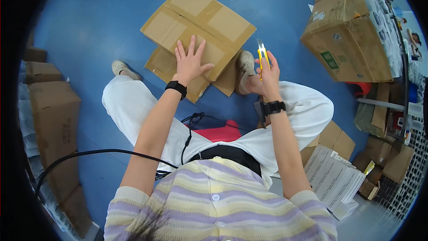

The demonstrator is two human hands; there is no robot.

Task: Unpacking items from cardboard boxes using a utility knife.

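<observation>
A flattened cardboard box (223, 22) lies on the blue floor in front of me, with strips of tan tape across it. My left hand (191, 62) rests on its near part, palm down and fingers spread. Under that box, more cardboard (162, 64) sticks out on the near side. My right hand (268, 69) is closed round a yellow utility knife (264, 58), held beside the box to its right. The knife's metal blade is out and points away from me.
A large open carton (343, 36) filled with plastic-wrapped goods stands at the right. More cartons (55, 102) line the left. White boxes (330, 176) are stacked at lower right. Black cables (107, 151) run beside my left arm and between my legs, near something red (218, 134).
</observation>
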